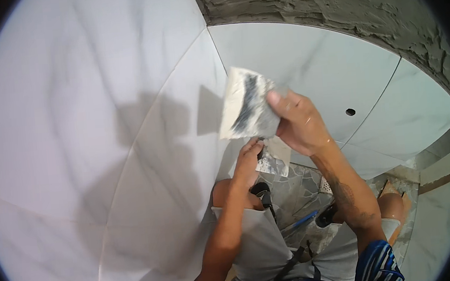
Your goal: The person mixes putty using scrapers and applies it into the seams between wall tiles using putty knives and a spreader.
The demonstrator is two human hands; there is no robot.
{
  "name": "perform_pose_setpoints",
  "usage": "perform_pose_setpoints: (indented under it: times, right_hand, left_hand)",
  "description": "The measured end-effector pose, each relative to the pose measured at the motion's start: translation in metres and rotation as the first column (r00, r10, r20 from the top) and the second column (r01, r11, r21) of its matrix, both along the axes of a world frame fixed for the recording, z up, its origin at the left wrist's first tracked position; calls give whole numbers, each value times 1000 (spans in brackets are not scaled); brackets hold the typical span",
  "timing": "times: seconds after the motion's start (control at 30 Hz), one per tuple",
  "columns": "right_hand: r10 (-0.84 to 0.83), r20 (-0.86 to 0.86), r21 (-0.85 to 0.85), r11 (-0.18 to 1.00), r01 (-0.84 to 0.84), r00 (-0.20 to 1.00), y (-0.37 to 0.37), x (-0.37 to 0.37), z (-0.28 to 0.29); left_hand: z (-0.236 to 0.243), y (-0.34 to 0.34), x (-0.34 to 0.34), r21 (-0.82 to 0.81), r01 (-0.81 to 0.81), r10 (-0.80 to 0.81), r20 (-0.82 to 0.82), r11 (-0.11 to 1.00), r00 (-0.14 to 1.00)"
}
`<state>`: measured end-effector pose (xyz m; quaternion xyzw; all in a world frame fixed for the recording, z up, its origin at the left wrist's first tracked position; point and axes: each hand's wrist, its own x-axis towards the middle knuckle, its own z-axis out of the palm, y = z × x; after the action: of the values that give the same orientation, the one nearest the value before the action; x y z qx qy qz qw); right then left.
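Blue striped sleeves (378,266) sit closest at the bottom edge, both forearms coming up from there over grey shorts (263,244) and bare knees.

Head view, only one we've got. Right hand (301,126) is up high, centre-right, fingers clamped round a wide flat scraper blade (246,104), thumb pressed on its face. Blade is pale w/ a dark grey smear down the middle, tilted, held in the air in front of the wall corner, not touching the tiles as far as I can tell.

Left hand (248,160) is lower, just below the blade, fingers pinched together on a smaller putty knife (272,160) — dark handle in the grip, light blade smeared w/ grey paste pointing right, passing under the right hand. Two tools sit close, one above the other; can't tell if they touch.

Around them: big white marble-look wall tiles (100,124) on the left and ahead, thin joints between. Small dark hole (350,112) in the tile to the right of the right hand. Rough grey mortar (342,7) bare above the tile line, top right. Down between the knees, a stone-pattern floor (298,185), a square floor drain (325,185), and a blue-handled tool (301,221) lying by the right leg.
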<state>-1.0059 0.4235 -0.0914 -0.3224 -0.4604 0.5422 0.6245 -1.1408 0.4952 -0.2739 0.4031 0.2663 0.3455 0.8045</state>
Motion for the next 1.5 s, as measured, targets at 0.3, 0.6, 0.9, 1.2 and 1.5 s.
perform_pose_setpoints:
  times: [0.3, 0.6, 0.9, 1.2, 1.5]
  right_hand:
    - [71, -407, -83, 990, -114, 911, -12, 54, -23]
    - [146, -638, -139, 944, -300, 756, -6, 69, -31]
    - [226, -916, 130, 949, -287, 332, -37, 49, -61]
    - [388, -882, 302, 901, -313, 267, -65, 28, -95]
    - [389, -791, 295, 919, -263, 472, -93, 58, -93]
  left_hand:
    - [29, -7, -3, -64, -152, 150, -35, 986, 988]
    - [39, -4, -9, 36, -127, 131, -137, 991, 982]
    - [37, -3, -2, 27, -75, 76, -32, 997, 997]
    - [30, 2, -10, -27, -114, 112, -51, 993, 992]
    - [27, 5, -14, -27, -43, 42, -49, 999, 998]
